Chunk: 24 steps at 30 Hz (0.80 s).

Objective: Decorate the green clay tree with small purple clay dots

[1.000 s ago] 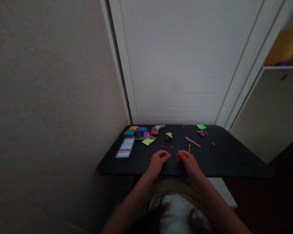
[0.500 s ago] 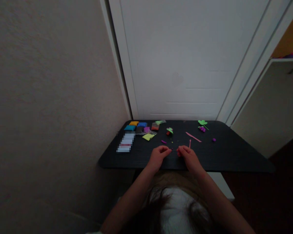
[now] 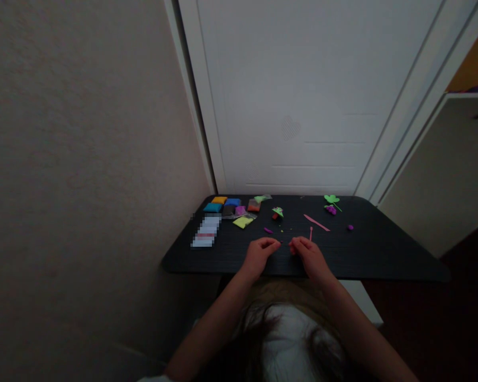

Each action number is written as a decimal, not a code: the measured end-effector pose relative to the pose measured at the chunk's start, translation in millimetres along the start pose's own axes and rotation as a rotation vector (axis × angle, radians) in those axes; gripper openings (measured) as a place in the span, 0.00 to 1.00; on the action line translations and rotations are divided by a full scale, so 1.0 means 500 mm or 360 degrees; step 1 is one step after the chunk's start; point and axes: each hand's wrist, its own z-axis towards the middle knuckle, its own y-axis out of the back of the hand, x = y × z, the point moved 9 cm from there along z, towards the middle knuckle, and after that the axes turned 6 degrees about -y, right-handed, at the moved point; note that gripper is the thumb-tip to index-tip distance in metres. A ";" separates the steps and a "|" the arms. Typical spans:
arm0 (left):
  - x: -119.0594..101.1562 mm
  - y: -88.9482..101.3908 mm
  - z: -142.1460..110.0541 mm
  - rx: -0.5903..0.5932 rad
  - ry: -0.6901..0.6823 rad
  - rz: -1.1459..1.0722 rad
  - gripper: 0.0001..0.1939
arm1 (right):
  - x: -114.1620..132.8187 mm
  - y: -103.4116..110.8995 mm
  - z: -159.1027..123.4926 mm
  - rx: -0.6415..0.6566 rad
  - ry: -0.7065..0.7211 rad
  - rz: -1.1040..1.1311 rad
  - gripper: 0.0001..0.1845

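Observation:
Both hands rest near the front of a small black table (image 3: pixel 382 249). My left hand (image 3: pixel 261 254) has its fingers curled in a pinch. A short gap away, my right hand (image 3: pixel 308 254) is pinched as well; what either holds is too small to make out. Just beyond the right hand lies a short pink stick tool (image 3: pixel 310 232), with a longer pink blade tool (image 3: pixel 316 223) past it. A purple clay bit (image 3: pixel 267 230) lies ahead of the left hand.
Several coloured clay packets (image 3: pixel 233 207) sit at the back left beside a blurred card (image 3: pixel 206 232). A small green and red clay figure (image 3: pixel 278 213), a green leaf with purple beads (image 3: pixel 331 203) and a purple ball (image 3: pixel 349 227) lie farther back. A white door (image 3: pixel 302 95) stands behind.
The view has tilted slightly, so the table sits a little higher in frame. Both hands stay pinched close together at the same spot.

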 end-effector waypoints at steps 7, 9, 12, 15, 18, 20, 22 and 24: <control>-0.011 -0.004 0.000 0.0021 -0.0023 -0.0010 0.13 | 0.006 0.001 -0.002 -0.0033 -0.0009 -0.0007 0.17; -0.011 -0.003 0.000 0.0018 -0.0024 -0.0015 0.13 | 0.005 0.002 -0.001 -0.0038 -0.0011 -0.0008 0.17; -0.008 -0.003 0.000 0.0020 -0.0016 -0.0025 0.12 | 0.002 0.002 0.001 -0.0040 -0.0011 -0.0010 0.17; -0.004 -0.003 0.001 0.0023 0.0000 -0.0033 0.13 | 0.001 0.003 0.001 -0.0038 -0.0011 -0.0012 0.17; 0.000 -0.002 0.002 0.0026 0.0005 -0.0040 0.13 | 0.003 0.002 0.000 -0.0026 -0.0004 -0.0009 0.17; 0.001 -0.002 0.002 0.0027 0.0001 -0.0046 0.13 | 0.005 0.002 -0.001 -0.0028 0.0000 -0.0008 0.17; 0.001 -0.001 0.002 0.0027 -0.0003 -0.0051 0.13 | 0.006 0.002 -0.001 -0.0036 0.0000 -0.0008 0.17; 0.000 -0.001 0.002 0.0024 -0.0007 -0.0049 0.13 | 0.006 0.002 -0.002 -0.0042 -0.0002 -0.0007 0.18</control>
